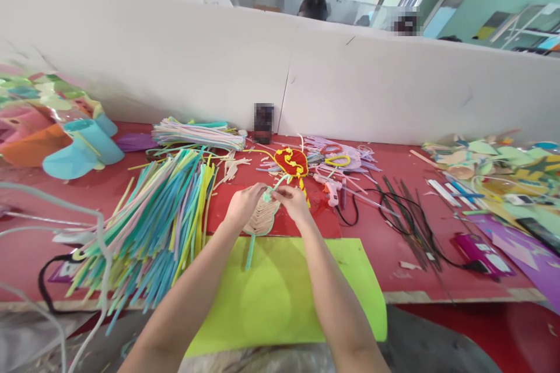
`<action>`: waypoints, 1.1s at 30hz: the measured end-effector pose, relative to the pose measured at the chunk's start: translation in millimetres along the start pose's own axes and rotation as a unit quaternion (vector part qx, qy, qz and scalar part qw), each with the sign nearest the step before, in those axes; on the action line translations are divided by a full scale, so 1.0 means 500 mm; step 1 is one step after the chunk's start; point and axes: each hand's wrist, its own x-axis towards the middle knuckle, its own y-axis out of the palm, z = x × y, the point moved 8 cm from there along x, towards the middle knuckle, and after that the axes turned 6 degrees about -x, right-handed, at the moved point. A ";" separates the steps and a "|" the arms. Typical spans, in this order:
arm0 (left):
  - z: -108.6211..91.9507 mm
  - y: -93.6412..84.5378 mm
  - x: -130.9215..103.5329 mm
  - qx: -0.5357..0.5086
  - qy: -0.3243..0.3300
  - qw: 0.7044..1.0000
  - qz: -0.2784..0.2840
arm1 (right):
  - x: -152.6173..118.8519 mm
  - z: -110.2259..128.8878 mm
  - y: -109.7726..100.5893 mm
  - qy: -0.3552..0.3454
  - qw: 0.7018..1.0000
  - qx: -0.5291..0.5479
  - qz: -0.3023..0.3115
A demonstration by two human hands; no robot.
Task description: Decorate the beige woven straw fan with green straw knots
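- Red table (367, 268) against a white partition (175, 64), pretty cluttered
- Big pile of fuzzy sticks (161, 233) on the left, pink glue gun (333, 187) to the right, red-and-yellow piece (292, 165) crowding the far side
- Left hand (248, 201) and right hand (292, 198) both pinching the mint far tip of a beige leaf-shaped piece (261, 220)
- Its body's just near of the fingers, stem (250, 253) over a lime sheet (271, 303)

I'm seeing bare forearms (329, 271), kinda slim at the wrists, plus a bare left hand (245, 203) and right hand (294, 201). Pale creased fabric (262, 362) shows around the lap, can't tell if it's clothing.
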 end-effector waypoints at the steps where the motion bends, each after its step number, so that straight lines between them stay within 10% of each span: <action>1: 0.002 -0.001 -0.001 -0.009 -0.008 1.000 -0.005 | 0.000 -0.001 0.000 -0.001 1.000 0.004 -0.005; 14: 0.061 0.011 0.020 -0.248 -0.061 0.966 0.049 | 0.001 -0.006 -0.016 0.013 0.999 -0.025 0.037; 20: 0.061 0.064 0.005 -0.426 -0.155 0.879 0.149 | -0.003 -0.001 -0.011 0.015 0.998 -0.035 0.054; 28: 0.058 0.090 -0.007 -0.550 -0.224 0.797 0.109 | -0.002 0.019 -0.001 -0.034 0.998 -0.035 0.027; 33: 0.045 0.053 0.005 -0.442 -0.133 0.886 0.051 | 0.000 0.008 -0.006 -0.017 0.999 -0.024 0.018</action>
